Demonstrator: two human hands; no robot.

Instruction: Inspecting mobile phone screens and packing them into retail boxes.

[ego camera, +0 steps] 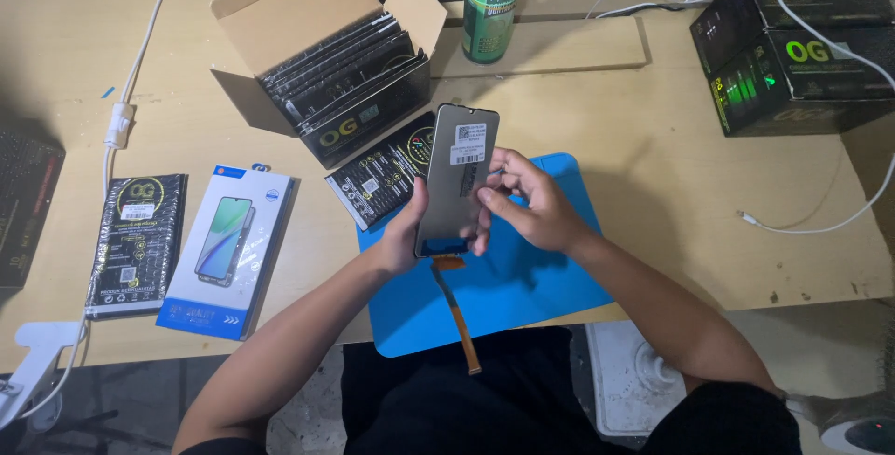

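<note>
Above the blue mat point(522, 296), at the near edge of the wooden surface point(653, 157), both hands hold a phone screen panel point(457, 180) upright, its grey back turned toward the camera. The left hand point(406, 231) grips the panel's lower left edge, thumb up along the side. The right hand point(527, 203) closes on the right edge, fingers curled across the back near the white stickers. An orange flex ribbon point(457, 310) hangs from the panel's bottom edge and trails down over the mat past the surface's edge.

Just behind the panel, a black sleeve packet point(382, 175) lies partly on the mat. An open cardboard box point(326, 54) filled with more black packets stands farther back on the left. A blue and white phone part box point(228, 250) and another black packet point(135, 241) lie well to the left. A green spray can point(492, 3) stands behind, and stacked black boxes point(792, 45) sit at the far right, with a white cable point(820, 222) near them.
</note>
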